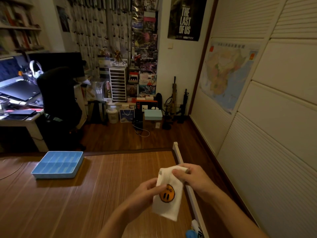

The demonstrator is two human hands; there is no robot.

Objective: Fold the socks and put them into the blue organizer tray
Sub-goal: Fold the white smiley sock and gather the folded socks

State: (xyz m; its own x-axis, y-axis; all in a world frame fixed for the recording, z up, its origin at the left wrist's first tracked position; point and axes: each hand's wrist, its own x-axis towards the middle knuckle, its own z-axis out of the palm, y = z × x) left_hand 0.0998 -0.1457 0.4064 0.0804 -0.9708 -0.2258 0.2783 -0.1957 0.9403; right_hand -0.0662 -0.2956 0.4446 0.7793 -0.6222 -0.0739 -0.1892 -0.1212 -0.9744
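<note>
A white sock [167, 206] with an orange smiley patch hangs in the air above the right part of the bamboo mat. My left hand [145, 191] pinches its left edge beside the patch. Its folded top end is gripped by my right hand [192, 179]. The blue organizer tray [43, 173], divided into several compartments with nothing in them, sits on the mat far to the left of my hands. More socks [195, 229], one blue and one white, show at the bottom edge.
The bamboo mat [85, 203] covers the surface in front of me, with a white rail [190, 191] along its right edge. A cable [10, 170] curves at the left. Beyond lie wooden floor, a desk with a black chair [58, 103], and a wardrobe wall on the right.
</note>
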